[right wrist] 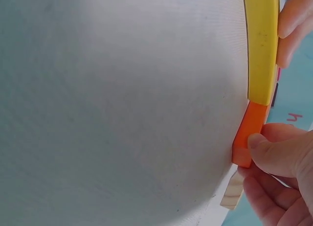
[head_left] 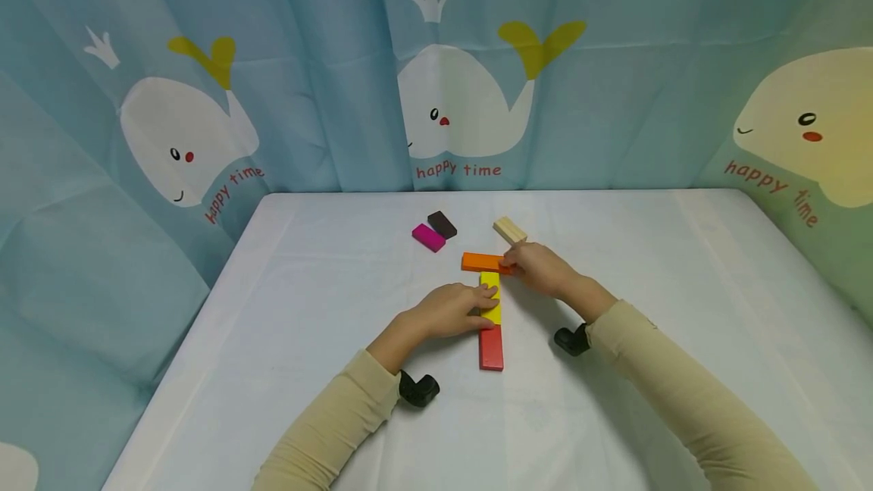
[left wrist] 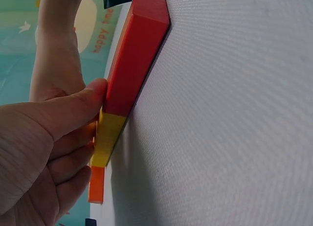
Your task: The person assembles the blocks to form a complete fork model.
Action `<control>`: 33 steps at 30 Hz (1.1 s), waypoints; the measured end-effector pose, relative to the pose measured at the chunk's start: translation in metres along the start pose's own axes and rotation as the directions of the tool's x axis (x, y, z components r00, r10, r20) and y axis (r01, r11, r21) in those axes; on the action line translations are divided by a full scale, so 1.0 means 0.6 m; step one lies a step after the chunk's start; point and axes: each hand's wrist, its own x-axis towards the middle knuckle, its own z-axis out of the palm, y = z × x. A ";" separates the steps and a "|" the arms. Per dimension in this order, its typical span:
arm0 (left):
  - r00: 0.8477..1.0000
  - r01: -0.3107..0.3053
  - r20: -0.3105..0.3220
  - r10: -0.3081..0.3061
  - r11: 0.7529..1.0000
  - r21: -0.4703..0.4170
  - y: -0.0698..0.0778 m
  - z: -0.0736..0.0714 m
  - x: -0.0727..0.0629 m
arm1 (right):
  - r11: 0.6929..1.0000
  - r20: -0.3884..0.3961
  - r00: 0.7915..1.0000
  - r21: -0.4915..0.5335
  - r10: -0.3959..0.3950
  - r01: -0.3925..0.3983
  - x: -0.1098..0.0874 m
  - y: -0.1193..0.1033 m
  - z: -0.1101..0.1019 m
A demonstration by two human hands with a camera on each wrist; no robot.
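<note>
A red block point(head_left: 491, 348) and a yellow block point(head_left: 490, 314) lie end to end in a line on the table. Across the far end of the yellow one lies an orange block point(head_left: 480, 262), turned sideways. My left hand point(head_left: 452, 309) rests on the yellow block, its fingers reaching over the top; in the left wrist view its thumb point(left wrist: 88, 101) touches near the joint with the red block. My right hand point(head_left: 543, 270) pinches the orange block's right end, its thumb point(right wrist: 264, 150) on the near side in the right wrist view.
Just beyond my right hand lies a plain wooden block point(head_left: 509, 229). A magenta block point(head_left: 429, 238) and a dark brown block point(head_left: 442, 224) sit farther back, left of the orange one. The white-covered table point(head_left: 327, 271) meets a blue whale-print curtain point(head_left: 341, 97).
</note>
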 end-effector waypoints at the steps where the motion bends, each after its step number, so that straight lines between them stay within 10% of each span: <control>1: 1.000 0.000 0.000 0.000 1.000 0.000 0.000 0.000 0.000 | 1.000 -0.001 1.000 -0.001 -0.004 0.004 0.000 0.000 0.000; 33: 1.000 -0.016 -0.005 0.016 1.000 -0.003 -0.001 -0.002 0.000 | 1.000 0.004 1.000 -0.011 -0.020 0.020 -0.005 -0.001 0.003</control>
